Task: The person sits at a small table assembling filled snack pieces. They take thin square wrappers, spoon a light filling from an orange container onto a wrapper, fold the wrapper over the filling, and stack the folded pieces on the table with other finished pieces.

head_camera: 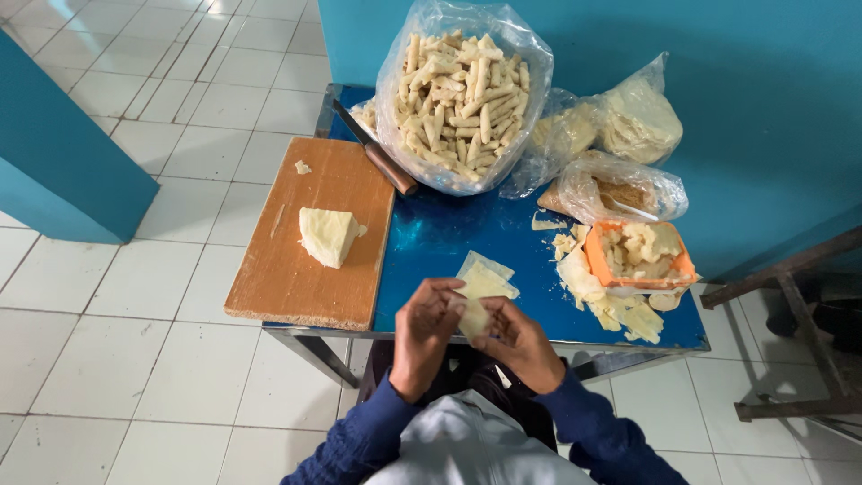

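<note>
Table: my blue table (449, 242) stands against a blue wall (718, 54) on a white tiled floor (135, 296).
Board: a wooden cutting board (305, 269) lies on the table's left side, jutting past the edge.
Cheese: a pale wedge-shaped block (329, 235) sits mid-board; a small crumb (303, 167) lies near the board's far end.
Knife: a knife (377, 151) with a brown handle rests just beyond the board.
Big bag: an open clear bag of pale rolled sticks (462, 94) stands at the back.
Small bags: three clear bags (620, 153) lie to its right.
Tub: an orange tub (639, 255) holds pale pieces, with scraps (620, 310) beside it.
</note>
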